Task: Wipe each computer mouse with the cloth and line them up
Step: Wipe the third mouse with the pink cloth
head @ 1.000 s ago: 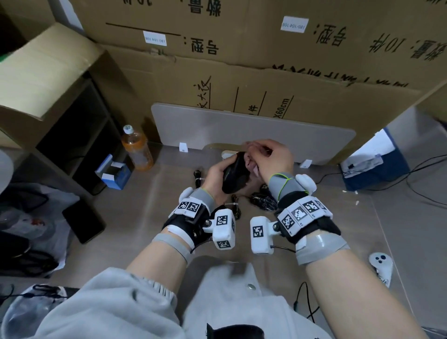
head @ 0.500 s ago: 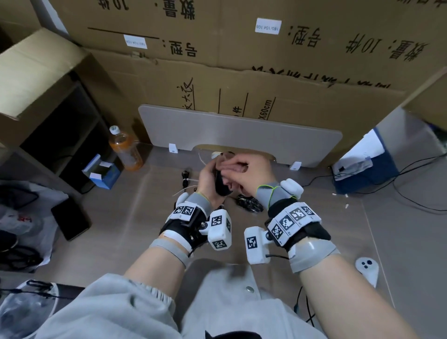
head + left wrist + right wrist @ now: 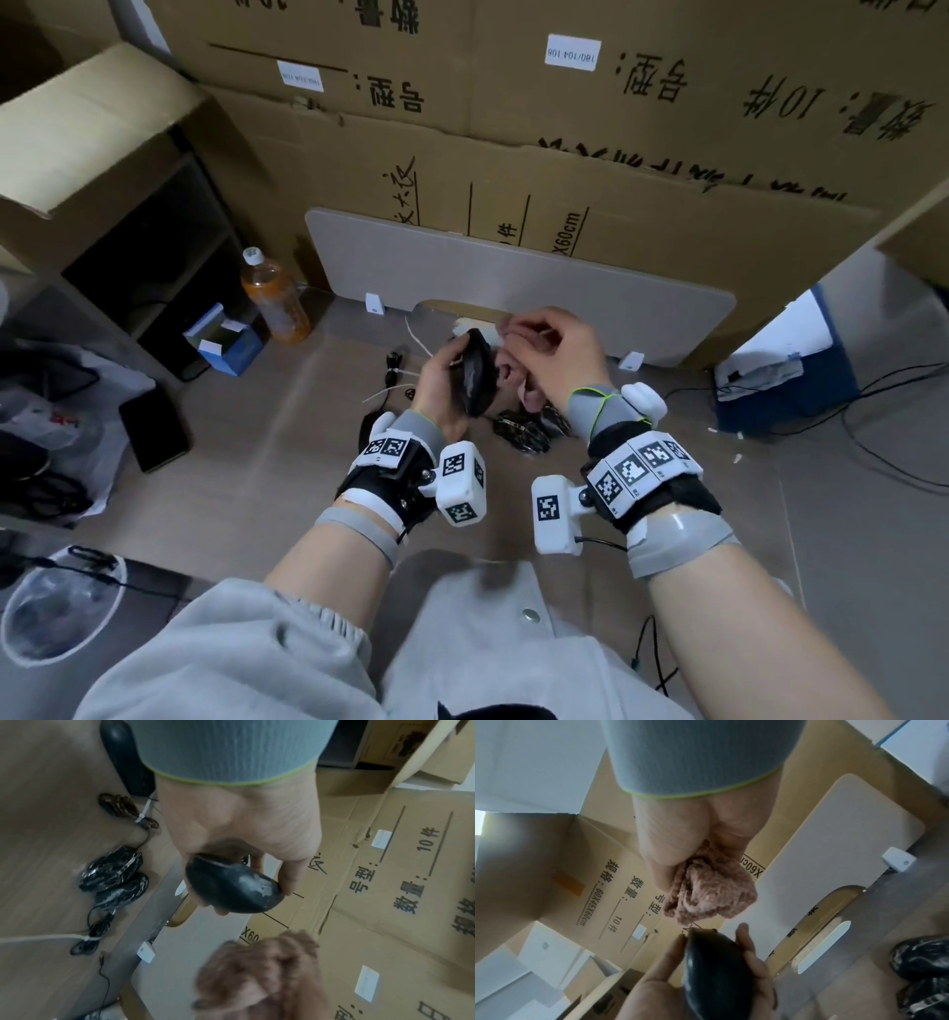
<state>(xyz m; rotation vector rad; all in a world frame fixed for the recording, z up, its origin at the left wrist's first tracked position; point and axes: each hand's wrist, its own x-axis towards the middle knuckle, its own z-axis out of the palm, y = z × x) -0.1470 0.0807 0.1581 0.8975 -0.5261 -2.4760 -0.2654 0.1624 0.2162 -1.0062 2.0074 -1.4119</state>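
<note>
My left hand (image 3: 441, 377) grips a black computer mouse (image 3: 475, 377) above the floor, its back smeared with white dust (image 3: 253, 884). Fingers and thumb curl round its sides (image 3: 721, 969). My right hand (image 3: 557, 349) holds a bunched pinkish-brown cloth (image 3: 711, 890) just right of the mouse; the cloth (image 3: 259, 971) is a little apart from it. Two more dusty black mice (image 3: 115, 876) lie side by side on the floor below my hands (image 3: 524, 431), with bundled cables beside them.
A grey board (image 3: 513, 267) leans on stacked cardboard boxes (image 3: 565, 128) behind. An orange drink bottle (image 3: 274, 298) and a small blue box (image 3: 226, 342) stand at the left, a blue-and-white box (image 3: 780, 370) and loose cables at the right. A dark phone (image 3: 154, 429) lies left.
My right hand with the cloth has drawn off the mouse to the right, leaving a small gap. The left hand has kept its grip on the mouse, turning it edge-on.
</note>
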